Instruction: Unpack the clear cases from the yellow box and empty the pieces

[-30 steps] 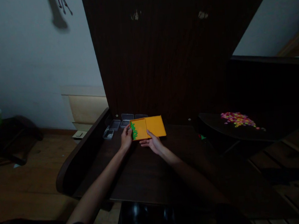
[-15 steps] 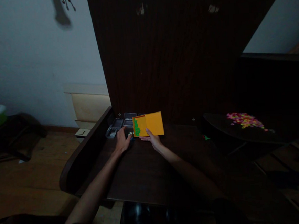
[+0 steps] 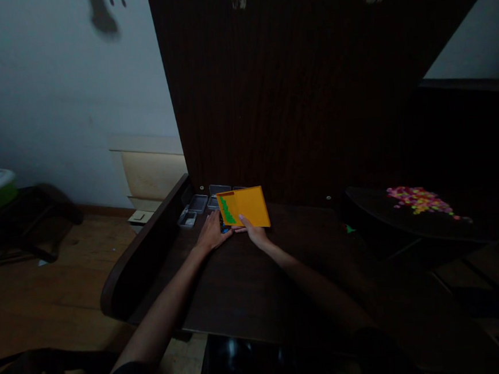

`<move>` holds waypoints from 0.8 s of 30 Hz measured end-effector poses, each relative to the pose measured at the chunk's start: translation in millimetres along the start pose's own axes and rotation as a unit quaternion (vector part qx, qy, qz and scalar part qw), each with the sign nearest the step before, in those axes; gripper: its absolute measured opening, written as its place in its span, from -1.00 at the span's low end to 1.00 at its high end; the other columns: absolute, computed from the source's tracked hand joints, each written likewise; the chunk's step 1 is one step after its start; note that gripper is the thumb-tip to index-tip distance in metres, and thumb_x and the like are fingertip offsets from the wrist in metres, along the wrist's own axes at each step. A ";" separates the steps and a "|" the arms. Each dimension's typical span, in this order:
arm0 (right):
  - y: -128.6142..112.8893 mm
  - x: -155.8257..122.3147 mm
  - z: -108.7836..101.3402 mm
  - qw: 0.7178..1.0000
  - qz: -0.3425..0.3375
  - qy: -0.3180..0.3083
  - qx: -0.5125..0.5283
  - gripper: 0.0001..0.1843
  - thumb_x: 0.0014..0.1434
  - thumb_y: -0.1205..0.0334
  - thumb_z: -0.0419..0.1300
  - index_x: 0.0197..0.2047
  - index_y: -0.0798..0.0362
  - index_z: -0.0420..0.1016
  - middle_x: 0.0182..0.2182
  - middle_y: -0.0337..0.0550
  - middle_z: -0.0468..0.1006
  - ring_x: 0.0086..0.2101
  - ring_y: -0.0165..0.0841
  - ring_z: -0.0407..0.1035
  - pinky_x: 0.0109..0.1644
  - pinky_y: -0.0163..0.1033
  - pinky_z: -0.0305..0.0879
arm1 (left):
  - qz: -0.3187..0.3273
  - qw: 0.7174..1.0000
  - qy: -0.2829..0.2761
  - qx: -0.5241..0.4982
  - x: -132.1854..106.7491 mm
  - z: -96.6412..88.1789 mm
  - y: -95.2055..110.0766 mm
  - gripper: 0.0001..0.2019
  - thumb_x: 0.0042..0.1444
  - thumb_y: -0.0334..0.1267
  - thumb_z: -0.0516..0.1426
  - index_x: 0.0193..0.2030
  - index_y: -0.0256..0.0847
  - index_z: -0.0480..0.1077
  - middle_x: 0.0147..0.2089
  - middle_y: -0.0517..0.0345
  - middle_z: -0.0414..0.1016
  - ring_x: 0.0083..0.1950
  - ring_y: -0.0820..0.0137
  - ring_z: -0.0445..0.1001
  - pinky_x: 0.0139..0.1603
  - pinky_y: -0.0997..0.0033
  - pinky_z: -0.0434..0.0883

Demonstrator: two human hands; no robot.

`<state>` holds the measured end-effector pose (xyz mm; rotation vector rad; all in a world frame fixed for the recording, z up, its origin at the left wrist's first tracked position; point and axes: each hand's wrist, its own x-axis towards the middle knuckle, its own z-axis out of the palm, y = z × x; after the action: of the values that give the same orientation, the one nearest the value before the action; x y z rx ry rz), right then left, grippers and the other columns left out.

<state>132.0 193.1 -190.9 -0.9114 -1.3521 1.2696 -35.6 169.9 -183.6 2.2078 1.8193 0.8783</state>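
Note:
In the head view my right hand (image 3: 255, 233) grips the lower edge of a yellow box (image 3: 252, 206), thumb on its front face and fingers underneath. The box is tilted toward me with its left part open, and small green pieces (image 3: 227, 210) lie in that part. My left hand (image 3: 211, 231) rests low over the table at the box's lower left corner, fingers stretched forward and thumb out to the right. Small blue and dark pieces (image 3: 224, 230) show between its thumb and the box; my hand partly hides them.
Clear plastic cases (image 3: 188, 219) with lids up stand at the back left of the dark wooden table (image 3: 240, 291). A raised wooden side (image 3: 144, 250) borders it on the left. Pink and yellow pieces (image 3: 421, 200) are heaped on a dark surface at the right.
My left hand has moved right, up against the box's lower left corner, covering most of the small pieces there. The box has shifted slightly left and tilted in my right hand.

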 end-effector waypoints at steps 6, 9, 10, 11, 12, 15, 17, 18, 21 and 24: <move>3.0 -3.3 -3.7 1.000 0.005 0.008 0.017 -0.53 0.08 -0.10 0.24 -0.09 0.10 0.51 -0.17 -0.01 0.59 -0.33 -0.16 0.55 -0.28 -0.09 0.58 | 0.000 0.999 0.029 -0.022 -3.3 0.3 -2.4 -0.21 0.01 0.02 0.21 0.30 -0.33 0.05 0.24 -0.30 0.29 0.27 0.00 0.30 0.26 -0.03 0.30; 4.5 -5.4 -4.5 1.000 -0.001 0.016 0.014 -0.50 0.07 -0.11 0.24 -0.07 0.11 0.49 -0.12 0.01 0.57 -0.33 -0.17 0.55 -0.28 -0.08 0.58 | -0.010 0.999 0.033 -0.026 -4.8 2.6 -4.6 -0.13 0.00 0.03 0.22 0.34 -0.36 -0.02 0.27 -0.33 0.25 0.29 -0.01 0.28 0.27 -0.03 0.29; 5.4 -6.0 -4.6 1.000 -0.003 0.016 0.006 -0.49 0.08 -0.12 0.23 -0.06 0.12 0.49 -0.11 0.02 0.56 -0.33 -0.17 0.55 -0.27 -0.07 0.57 | -0.013 0.999 0.032 -0.027 -4.8 3.4 -5.3 -0.12 0.00 0.04 0.22 0.35 -0.36 -0.04 0.28 -0.34 0.24 0.30 0.00 0.27 0.28 -0.03 0.28; 6.3 -6.5 -4.8 1.000 -0.004 0.013 -0.006 -0.48 0.09 -0.13 0.21 -0.06 0.12 0.49 -0.11 0.03 0.56 -0.33 -0.17 0.55 -0.26 -0.06 0.57 | -0.017 0.999 0.030 -0.027 -4.8 4.0 -6.0 -0.11 0.00 0.04 0.22 0.35 -0.36 -0.05 0.29 -0.35 0.21 0.32 -0.01 0.25 0.29 -0.03 0.26; 7.3 -7.0 -5.2 1.000 -0.005 0.008 -0.020 -0.48 0.11 -0.15 0.19 -0.07 0.13 0.49 -0.12 0.03 0.57 -0.32 -0.17 0.55 -0.23 -0.05 0.56 | -0.022 0.999 0.029 -0.027 -4.7 4.6 -6.6 -0.10 0.00 0.04 0.22 0.35 -0.37 -0.06 0.31 -0.36 0.19 0.34 -0.01 0.22 0.31 -0.03 0.25; 9.6 -8.5 -7.3 0.999 -0.005 -0.007 -0.053 -0.48 0.13 -0.19 0.17 -0.12 0.11 0.51 -0.18 0.00 0.59 -0.29 -0.17 0.54 -0.13 -0.03 0.53 | -0.025 0.999 0.028 -0.025 -4.7 4.9 -7.5 -0.10 0.00 0.03 0.22 0.36 -0.37 -0.07 0.34 -0.37 0.13 0.37 -0.02 0.16 0.33 -0.04 0.21; 9.5 -9.9 -8.8 0.998 -0.004 -0.011 -0.063 -0.50 0.13 -0.19 0.18 -0.14 0.09 0.53 -0.23 -0.05 0.61 -0.27 -0.17 0.54 -0.07 -0.03 0.50 | -0.013 0.999 0.033 -0.028 -5.1 3.9 -6.9 -0.11 0.00 0.01 0.23 0.36 -0.33 -0.08 0.33 -0.32 0.16 0.36 0.01 0.18 0.32 -0.03 0.23; 8.7 -10.7 -9.2 0.998 -0.004 -0.013 -0.068 -0.51 0.13 -0.19 0.18 -0.15 0.08 0.53 -0.24 -0.06 0.61 -0.27 -0.17 0.54 -0.03 -0.04 0.48 | -0.008 0.999 0.035 -0.030 -5.4 3.1 -6.1 -0.12 0.01 0.00 0.23 0.37 -0.30 -0.08 0.33 -0.29 0.18 0.35 0.02 0.20 0.31 -0.02 0.24; 4.0 -13.6 -8.3 0.997 -0.006 -0.020 -0.076 -0.52 0.15 -0.19 0.17 -0.17 0.08 0.54 -0.29 -0.10 0.62 -0.29 -0.20 0.54 -0.01 -0.06 0.46 | -0.015 0.999 0.029 -0.027 -5.8 0.2 -2.2 -0.14 0.02 -0.01 0.22 0.36 -0.29 -0.07 0.32 -0.28 0.18 0.34 0.03 0.22 0.31 -0.01 0.25; -1.8 -16.0 -5.0 0.997 -0.007 -0.025 -0.074 -0.50 0.14 -0.19 0.17 -0.17 0.09 0.55 -0.31 -0.10 0.62 -0.34 -0.23 0.54 -0.10 -0.11 0.51 | -0.028 0.999 0.019 -0.023 -5.7 -2.5 1.7 -0.14 0.01 -0.01 0.22 0.35 -0.36 -0.05 0.32 -0.33 0.17 0.35 0.01 0.21 0.31 0.00 0.25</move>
<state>140.0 178.5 -192.4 -0.9746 -1.5061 1.2000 -36.0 163.6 -182.7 2.1169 1.8483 0.9472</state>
